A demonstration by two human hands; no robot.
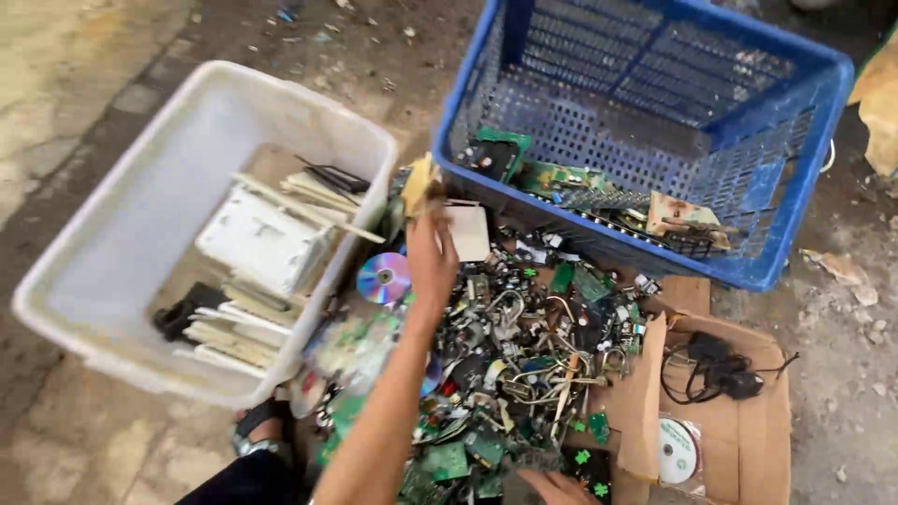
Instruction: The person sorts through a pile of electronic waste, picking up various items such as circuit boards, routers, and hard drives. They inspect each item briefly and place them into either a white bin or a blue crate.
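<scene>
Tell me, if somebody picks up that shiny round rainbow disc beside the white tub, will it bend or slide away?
The shiny round disc looks thin, flat and hard, so it would probably stay stiff and feel light. Its glossy face suggests it could slip from fingers. It lies flat on the scrap pile, so rolling seems unlikely unless stood on edge.

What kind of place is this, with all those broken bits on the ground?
It looks like an outdoor spot where old electronics get sorted, probably for recycling. A heap of circuit boards and wires lies on bare, dirty ground, with a blue crate holding more boards and a white tub of flat white parts.
</scene>
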